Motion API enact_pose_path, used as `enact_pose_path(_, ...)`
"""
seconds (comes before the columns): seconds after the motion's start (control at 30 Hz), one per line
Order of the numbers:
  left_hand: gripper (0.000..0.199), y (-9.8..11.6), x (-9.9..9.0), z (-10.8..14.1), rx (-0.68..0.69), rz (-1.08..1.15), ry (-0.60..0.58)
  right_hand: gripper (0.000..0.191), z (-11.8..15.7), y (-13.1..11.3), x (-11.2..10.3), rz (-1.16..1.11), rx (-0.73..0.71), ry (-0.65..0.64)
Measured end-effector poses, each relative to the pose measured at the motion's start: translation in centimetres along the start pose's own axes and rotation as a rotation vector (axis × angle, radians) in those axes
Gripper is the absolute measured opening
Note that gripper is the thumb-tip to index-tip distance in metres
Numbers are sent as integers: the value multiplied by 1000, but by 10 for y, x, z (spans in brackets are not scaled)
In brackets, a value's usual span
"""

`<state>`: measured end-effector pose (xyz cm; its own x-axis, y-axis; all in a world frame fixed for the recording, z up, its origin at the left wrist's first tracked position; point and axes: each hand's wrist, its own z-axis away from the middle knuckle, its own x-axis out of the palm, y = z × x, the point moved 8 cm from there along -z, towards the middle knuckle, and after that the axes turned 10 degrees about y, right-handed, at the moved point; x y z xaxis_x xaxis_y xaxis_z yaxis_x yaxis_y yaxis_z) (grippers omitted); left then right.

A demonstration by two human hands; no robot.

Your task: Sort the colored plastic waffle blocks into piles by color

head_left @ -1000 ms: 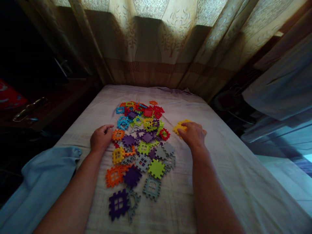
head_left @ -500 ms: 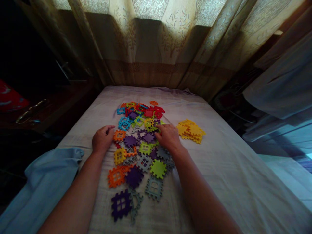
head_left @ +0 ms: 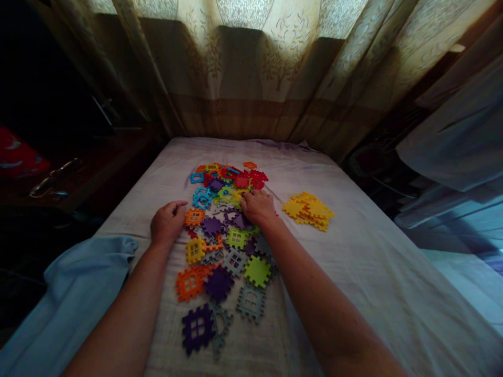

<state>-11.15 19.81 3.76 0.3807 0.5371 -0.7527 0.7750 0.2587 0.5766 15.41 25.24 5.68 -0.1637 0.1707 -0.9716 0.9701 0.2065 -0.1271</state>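
Note:
Coloured notched plastic tiles lie in a long, loose pile on the pale sheet. My right hand (head_left: 259,207) is over the pile's upper right part, fingers bent down at a yellow piece (head_left: 239,196); its fingertips are partly hidden. At the pile's left edge my left hand (head_left: 168,222) rests on the sheet with fingers curled, beside an orange window tile (head_left: 194,217); what it holds, if anything, is hidden. Right of my right hand sits a separate heap of yellow tiles (head_left: 309,210). Nearest to me are a purple window tile (head_left: 197,329) and a grey one (head_left: 250,302).
A light blue cloth (head_left: 88,277) lies at the left edge of the sheet-covered surface (head_left: 353,293). Patterned curtains (head_left: 243,78) hang behind it. At the left is a dark shelf with a red item (head_left: 19,154); pale fabric (head_left: 451,136) hangs at the right.
My right hand has moved left and slightly farther away over the pile, covering part of the yellow and green tiles. My left hand has stayed in place beside the pile.

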Motion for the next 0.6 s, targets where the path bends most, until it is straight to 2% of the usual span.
enact_pose_path(0.17,40,0,0,0,22,9,5,39,-3,7,1,-45,21,16)
enact_pose_path(0.37,41,-1,0,1,20,7,-2,38,0,24,-4,-123,101,156)
enact_pose_path(0.6,39,2,-2,2,13,20,4,38,-1,29,1,-39,196,138)
